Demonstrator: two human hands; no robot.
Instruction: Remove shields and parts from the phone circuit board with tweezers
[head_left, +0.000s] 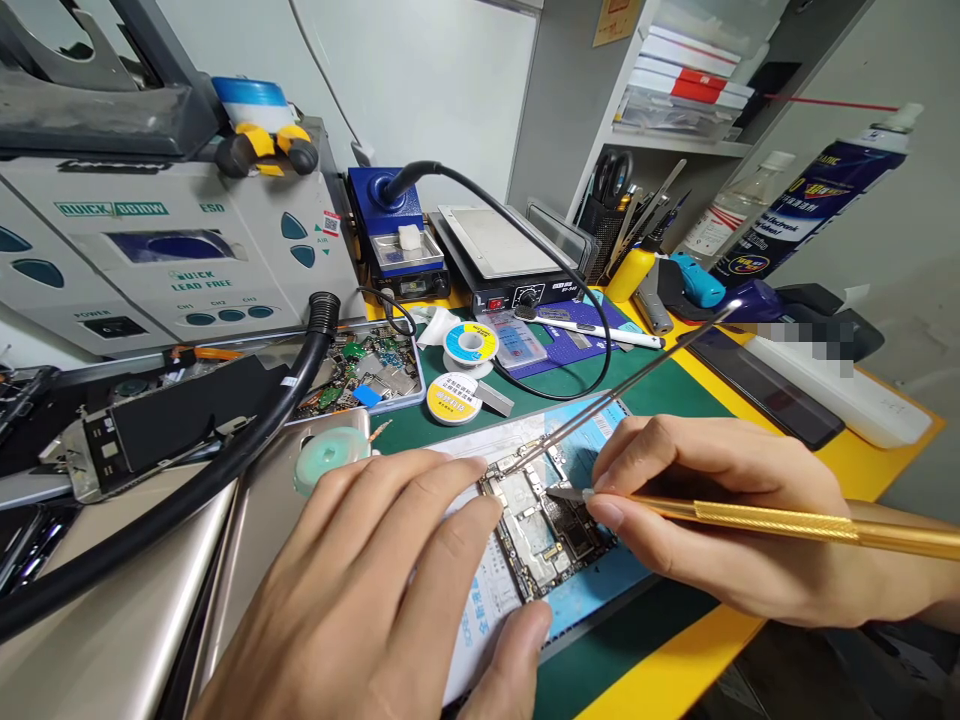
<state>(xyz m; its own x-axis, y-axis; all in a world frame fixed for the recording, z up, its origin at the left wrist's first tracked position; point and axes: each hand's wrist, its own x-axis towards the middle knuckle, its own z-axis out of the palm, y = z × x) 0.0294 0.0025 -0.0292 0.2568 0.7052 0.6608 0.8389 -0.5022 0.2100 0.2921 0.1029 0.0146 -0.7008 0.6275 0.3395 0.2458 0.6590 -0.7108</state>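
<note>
A bare phone circuit board (541, 525) lies on a light blue and white mat (484, 600) near the desk's front edge. My left hand (382, 590) rests flat on the mat, fingers spread, with fingertips against the board's left edge and the thumb at its near corner. My right hand (720, 515) is closed on a gold-handled knife (787, 522) whose blade tip touches the board's right side. The same hand also holds long steel tweezers (622, 392), their points resting on the board's far edge.
A thick black hose (225, 460) crosses at left before a grey Quick rework station (172, 250). Behind the mat lie solder spools (457, 375), a parts tray (375, 365), a blue soldering station (394, 235), a hot plate (499, 250), a tool cup (619, 215) and spray cans (810, 205).
</note>
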